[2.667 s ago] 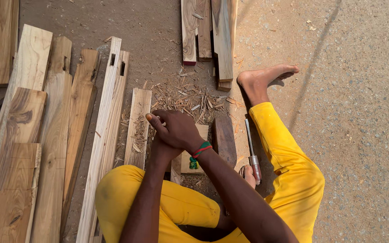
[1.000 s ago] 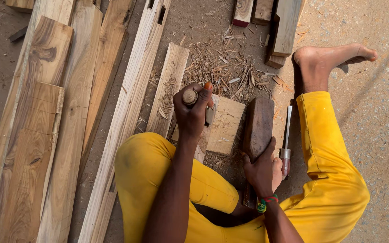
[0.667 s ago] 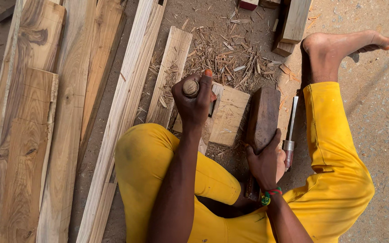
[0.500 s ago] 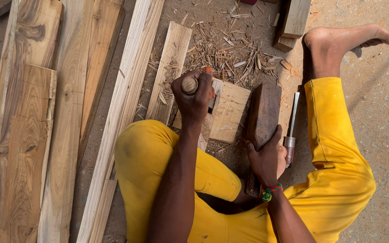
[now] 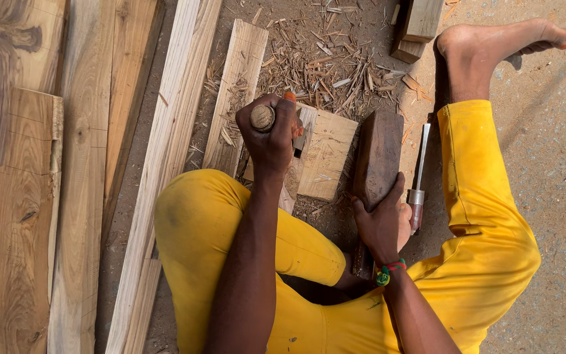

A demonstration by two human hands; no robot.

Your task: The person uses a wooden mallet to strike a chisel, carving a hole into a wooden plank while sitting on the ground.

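The pale wood block [image 5: 325, 154] lies flat on the dirt floor [image 5: 558, 164] just ahead of the person's lap, at about 12 o'clock from the knees, with a notch cut near its left edge. The left hand [image 5: 271, 134] is wrapped fully shut around the round wooden handle of a chisel [image 5: 263, 118], held upright over that notch; the blade itself is hidden under the fist. At 3 o'clock from the block, the right hand [image 5: 382, 226] is closed on the lower end of a dark wooden mallet [image 5: 378, 157], whose head rests on the ground touching the block's right edge.

A 2nd chisel [image 5: 418, 180] with a metal blade lies loose at 3 o'clock from the mallet, just beside the yellow trouser leg [image 5: 486, 196]. A bare foot [image 5: 492, 46] sits at 1 o'clock, and wood chips [image 5: 335, 65] are scattered at 12 o'clock. Long planks [image 5: 86, 164] lie at 9 o'clock.

Risks, as I judge them: the block is not clamped, so a blow could make it skid. A glancing mallet strike could catch the knuckles around the handle. The loose chisel's edge lies close to the leg and the right hand.
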